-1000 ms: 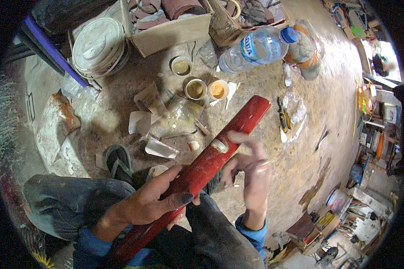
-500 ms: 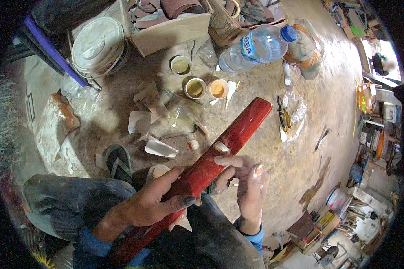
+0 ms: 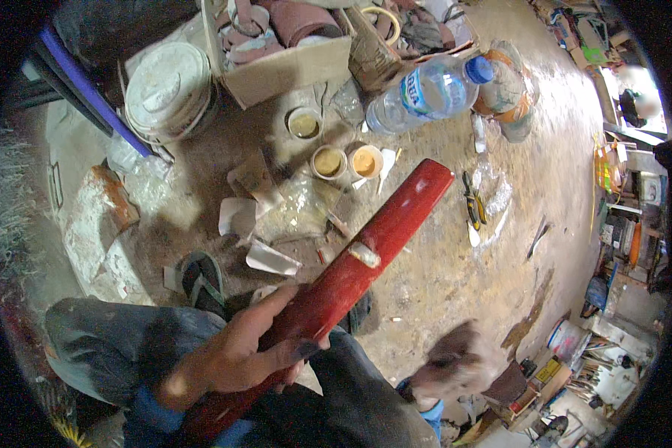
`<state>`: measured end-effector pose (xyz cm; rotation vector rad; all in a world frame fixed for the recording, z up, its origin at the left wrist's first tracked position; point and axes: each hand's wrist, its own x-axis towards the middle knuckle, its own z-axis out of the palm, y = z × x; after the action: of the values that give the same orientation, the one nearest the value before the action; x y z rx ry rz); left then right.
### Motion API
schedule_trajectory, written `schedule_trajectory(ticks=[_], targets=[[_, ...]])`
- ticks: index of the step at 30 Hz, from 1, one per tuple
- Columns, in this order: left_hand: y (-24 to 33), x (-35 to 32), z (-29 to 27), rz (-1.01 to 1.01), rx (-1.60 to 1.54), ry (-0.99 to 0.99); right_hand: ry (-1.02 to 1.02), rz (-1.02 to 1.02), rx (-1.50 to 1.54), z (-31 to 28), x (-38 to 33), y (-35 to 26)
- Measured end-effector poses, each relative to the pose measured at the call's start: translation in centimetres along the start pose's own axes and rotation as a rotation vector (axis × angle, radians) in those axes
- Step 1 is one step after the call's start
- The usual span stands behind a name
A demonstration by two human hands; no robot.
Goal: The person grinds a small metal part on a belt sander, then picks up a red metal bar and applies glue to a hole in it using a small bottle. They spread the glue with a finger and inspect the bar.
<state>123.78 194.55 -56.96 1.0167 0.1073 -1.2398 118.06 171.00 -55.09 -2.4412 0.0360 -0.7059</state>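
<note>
My left hand [image 3: 250, 343] is wrapped round a long, glossy red bar [image 3: 396, 216], thumb across its top. The bar slants from my lap up to the right, above the floor. A pale, whitish patch [image 3: 364, 254] sits on its upper face, a little beyond my fingers. My right hand [image 3: 455, 362] is apart from the bar, low on the right beside my knee. Motion smears its fingers, so I cannot see whether it holds anything. Past the bar's far end lie pliers [image 3: 473, 200] with yellow-and-black handles.
Three small cups with paste-like contents, among them an orange one [image 3: 366, 161], stand ahead near a water bottle [image 3: 429, 93]. A lidded white bucket [image 3: 168, 89] and a cardboard box [image 3: 287, 71] of sanding material are behind. Paper scraps [image 3: 272, 257] litter the floor.
My right hand has left the bar, where its fingers were near the pale patch, and moved down to the right. My left hand keeps its hold on the bar.
</note>
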Motion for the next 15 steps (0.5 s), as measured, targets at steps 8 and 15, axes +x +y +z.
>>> schedule_trajectory(ticks=[8,15], targets=[[3.1,-7.2,3.3,0.027,-0.121,-0.115,0.087,0.446,0.133,0.5,-0.4,0.3],[1.1,-8.8,4.8,0.333,-0.061,-0.101,0.111,0.53,0.264,-0.3,-0.6,-0.4]])
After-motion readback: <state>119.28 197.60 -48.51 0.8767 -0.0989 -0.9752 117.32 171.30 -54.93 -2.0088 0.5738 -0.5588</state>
